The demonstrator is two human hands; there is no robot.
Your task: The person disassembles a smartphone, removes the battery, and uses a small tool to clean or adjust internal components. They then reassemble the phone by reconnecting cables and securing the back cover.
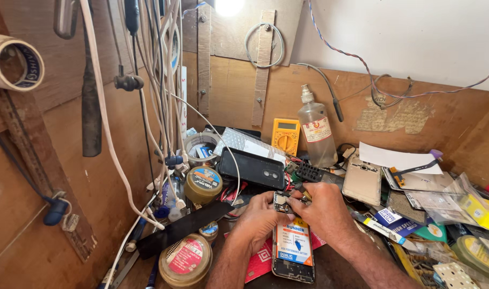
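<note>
A small circuit board (281,202) is pinched between the fingers of the left hand (260,217) and the right hand (322,208), just above an opened phone (293,247) lying on the cluttered bench. Behind the hands a black phone back (252,168) is leaned, with a yellow multimeter (285,136) and a clear bottle (316,131) beyond.

A yellow meter (285,136) with a small grey screen leans on the back wall of the bench. Beside it stands a clear bottle (317,134) with a white and red label. Near the left edge sit two round tins, one with a blue and orange label (203,183), one with a red and white label (185,259). At the front edge lies an open phone with a white, orange and blue battery label (293,245). A blue and white packet (388,218) lies toward the right.
</note>
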